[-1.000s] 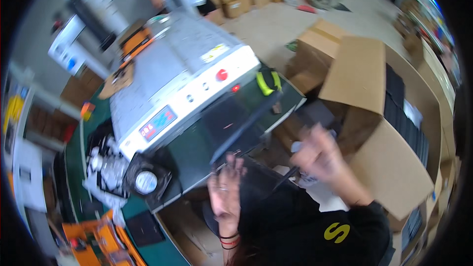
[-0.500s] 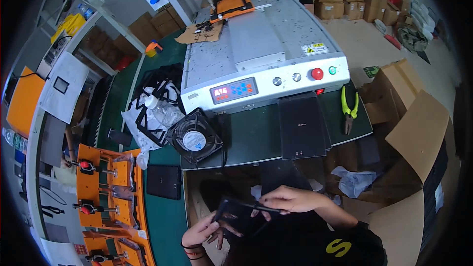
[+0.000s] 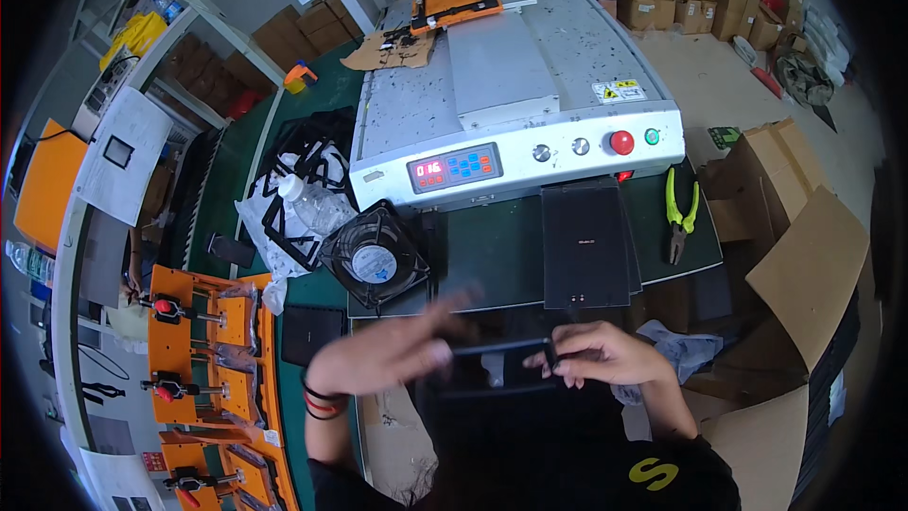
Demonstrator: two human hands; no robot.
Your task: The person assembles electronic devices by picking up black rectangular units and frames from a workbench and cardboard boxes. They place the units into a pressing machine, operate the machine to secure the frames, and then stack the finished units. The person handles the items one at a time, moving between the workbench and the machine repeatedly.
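Note:
Low in front of my body I hold a thin black rectangular frame (image 3: 501, 346) with a see-through middle. My right hand (image 3: 605, 353) grips its right end between thumb and fingers. At the frame's left end is my left hand (image 3: 388, 350), smeared by motion, its fingers stretched out and apart; whether its thumb touches the frame I cannot tell. The frame's lower part blends into my black shirt. Beyond my hands, a stack of flat black panels (image 3: 584, 246) lies on the green bench in front of the machine. A black fan (image 3: 374, 260) stands on the bench left of them.
A grey machine (image 3: 520, 156) with a lit display and red button spans the bench. Green-handled pliers (image 3: 680, 213) lie right of the panels. At left are orange clamp fixtures (image 3: 203, 322), a clear bottle (image 3: 317, 203) and black frames. Open cardboard boxes (image 3: 804, 265) crowd the right.
My left hand has come off its hold on the black piece and risen, fingers now spread. The piece has levelled out, and my right hand has shifted slightly right and down with it.

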